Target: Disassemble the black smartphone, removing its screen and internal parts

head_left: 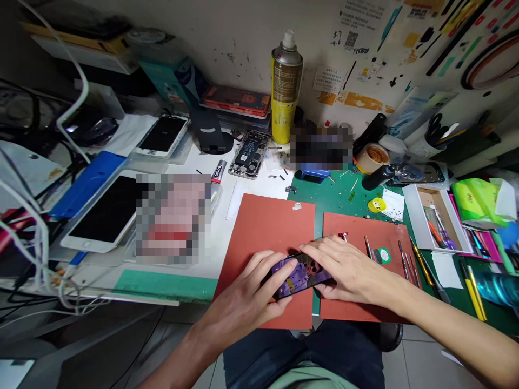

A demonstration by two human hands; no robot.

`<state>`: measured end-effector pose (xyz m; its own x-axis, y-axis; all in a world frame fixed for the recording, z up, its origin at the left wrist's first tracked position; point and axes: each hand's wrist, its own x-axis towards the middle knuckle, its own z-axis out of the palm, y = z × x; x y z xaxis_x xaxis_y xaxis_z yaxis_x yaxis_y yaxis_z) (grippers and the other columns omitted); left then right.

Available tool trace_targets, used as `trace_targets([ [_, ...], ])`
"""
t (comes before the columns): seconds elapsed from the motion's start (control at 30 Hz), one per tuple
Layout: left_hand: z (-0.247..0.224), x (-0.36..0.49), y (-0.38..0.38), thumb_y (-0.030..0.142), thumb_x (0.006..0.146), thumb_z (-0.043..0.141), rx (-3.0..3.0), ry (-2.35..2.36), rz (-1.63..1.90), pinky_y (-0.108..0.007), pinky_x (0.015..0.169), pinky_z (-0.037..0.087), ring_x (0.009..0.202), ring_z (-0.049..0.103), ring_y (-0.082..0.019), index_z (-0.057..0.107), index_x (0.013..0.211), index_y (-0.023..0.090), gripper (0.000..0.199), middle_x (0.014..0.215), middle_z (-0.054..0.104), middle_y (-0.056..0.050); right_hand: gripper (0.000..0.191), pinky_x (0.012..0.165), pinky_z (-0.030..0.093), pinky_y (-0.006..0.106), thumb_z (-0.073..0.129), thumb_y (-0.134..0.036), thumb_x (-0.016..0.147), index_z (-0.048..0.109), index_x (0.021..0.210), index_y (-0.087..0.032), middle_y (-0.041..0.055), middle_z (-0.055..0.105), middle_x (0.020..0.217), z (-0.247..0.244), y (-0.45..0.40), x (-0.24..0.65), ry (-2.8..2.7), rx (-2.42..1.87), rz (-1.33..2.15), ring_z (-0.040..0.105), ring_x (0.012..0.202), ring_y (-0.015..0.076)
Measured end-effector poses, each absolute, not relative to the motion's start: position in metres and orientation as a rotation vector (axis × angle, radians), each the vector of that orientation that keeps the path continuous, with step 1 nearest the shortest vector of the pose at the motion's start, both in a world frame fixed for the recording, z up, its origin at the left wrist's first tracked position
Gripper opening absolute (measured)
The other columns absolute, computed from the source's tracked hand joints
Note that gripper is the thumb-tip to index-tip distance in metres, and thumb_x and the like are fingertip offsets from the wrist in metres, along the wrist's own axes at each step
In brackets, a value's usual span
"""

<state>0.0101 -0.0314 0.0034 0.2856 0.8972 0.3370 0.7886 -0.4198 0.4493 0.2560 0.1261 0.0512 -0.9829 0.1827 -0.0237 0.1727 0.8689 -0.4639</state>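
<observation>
A smartphone (299,276) with a lit, purple-toned picture on its screen lies sideways between my two hands, above the gap between two reddish-brown mats. My left hand (259,283) grips its left end, a finger stretched over the screen. Around the right end my right hand (338,265) is closed, fingers along the top edge and thumb below. The left mat (267,227) carries a small pale scrap (297,206). On the right mat (344,310), beyond my right hand, are tweezers (368,249) and a round green-and-white sticker (382,255).
An opened phone (249,154) stands near a yellow spray can (286,89) at the back. White-framed phones (105,213) lie left, among white cables (38,237). Right are a white tool box (421,216), brushes (421,262), yellow-handled tools (474,294) and a tape roll (373,156).
</observation>
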Motion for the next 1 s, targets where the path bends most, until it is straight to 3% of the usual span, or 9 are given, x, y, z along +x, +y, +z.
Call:
trace_targets([
  [0.57, 0.001, 0.011, -0.040, 0.015, 0.096, 0.077, 2.584, 1.638, 0.862, -0.047, 0.102, 0.064, 0.127, 0.062, -0.034, 0.064, 0.146, 0.012, 0.052, 0.136, 0.069, -0.016, 0.071, 0.108, 0.055, 0.055, 0.060, -0.020, 0.101, 0.033, 0.166, -0.007, 0.0206, 0.069, 0.141, 0.030, 0.115, 0.265, -2.857, -0.236, 0.519, 0.063, 0.132, 0.0339],
  [1.0, 0.005, 0.011, -0.036, 0.016, 0.097, 0.074, 2.521, 1.638, 0.857, -0.050, 0.105, 0.064, 0.127, 0.063, -0.033, 0.060, 0.147, 0.012, 0.052, 0.134, 0.070, -0.017, 0.073, 0.105, 0.055, 0.054, 0.061, -0.026, 0.102, 0.031, 0.166, -0.010, 0.0200, 0.066, 0.143, 0.032, 0.121, 0.263, -2.881, -0.270, 0.670, 0.063, 0.125, 0.0329],
])
